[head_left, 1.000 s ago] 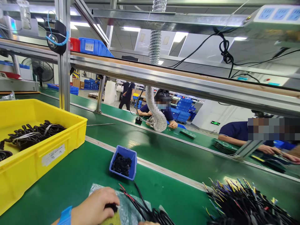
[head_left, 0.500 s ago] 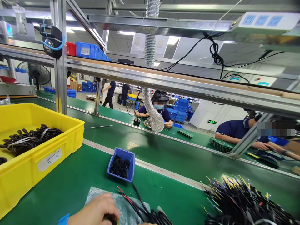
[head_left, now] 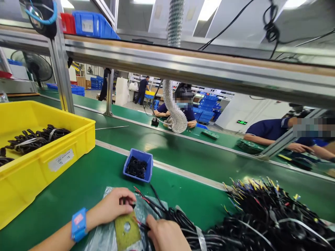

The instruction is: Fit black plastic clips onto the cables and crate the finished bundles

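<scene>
My left hand (head_left: 115, 205), with a blue band on its wrist, pinches a small black piece at the upper edge of a yellowish plate (head_left: 127, 232) that has a round hole. The plate lies on a clear plastic bag (head_left: 104, 230). On the plate's right side my right hand (head_left: 167, 232) is closed on a black cable with red wire ends (head_left: 142, 225). A bundle of black cables (head_left: 183, 223) lies behind and beside my right hand. Further back, a small blue bin (head_left: 151, 167) holds black parts (head_left: 136, 167).
A yellow crate (head_left: 70, 150) with cable bundles stands at the left. Many black cables with coloured ends (head_left: 267, 216) are heaped at the right. A metal rail (head_left: 167, 66) spans above the bench. Across it, people work near green circuit boards (head_left: 248, 146).
The view has tilted down, showing more of both hands. My right hand and the yellowish plate have come into clear view. A person walking in the background has moved left.
</scene>
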The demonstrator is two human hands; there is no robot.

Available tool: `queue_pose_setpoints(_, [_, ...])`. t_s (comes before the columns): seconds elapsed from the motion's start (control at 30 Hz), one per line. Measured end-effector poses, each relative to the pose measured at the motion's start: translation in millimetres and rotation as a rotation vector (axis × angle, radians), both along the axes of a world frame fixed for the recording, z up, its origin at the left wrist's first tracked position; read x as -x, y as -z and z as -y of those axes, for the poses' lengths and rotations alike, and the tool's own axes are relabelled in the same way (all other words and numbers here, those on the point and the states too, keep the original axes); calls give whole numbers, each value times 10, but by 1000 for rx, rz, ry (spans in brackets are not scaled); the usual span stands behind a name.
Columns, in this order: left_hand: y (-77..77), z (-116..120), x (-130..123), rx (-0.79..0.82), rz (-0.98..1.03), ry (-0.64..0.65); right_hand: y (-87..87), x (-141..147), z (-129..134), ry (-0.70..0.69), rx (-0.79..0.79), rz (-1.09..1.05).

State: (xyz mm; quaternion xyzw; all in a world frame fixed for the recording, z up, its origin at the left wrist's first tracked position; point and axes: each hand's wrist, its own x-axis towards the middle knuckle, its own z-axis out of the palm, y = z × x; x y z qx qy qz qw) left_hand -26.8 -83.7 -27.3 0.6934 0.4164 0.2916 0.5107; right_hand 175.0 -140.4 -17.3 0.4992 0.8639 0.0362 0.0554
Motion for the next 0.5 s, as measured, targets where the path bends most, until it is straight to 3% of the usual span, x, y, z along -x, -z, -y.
queue_pose_setpoints(0.13, [78,-82,8,113,123,-84,54,52,44,-91,-75,33])
queue_pose_setpoints(0.3, [115,-93,-3,194,248,-97,83,74,80,-187,-188,-11])
queue_pose_setpoints(0.5, [145,-108,-27,308,349,-132,83,149,80,-238,-196,37])
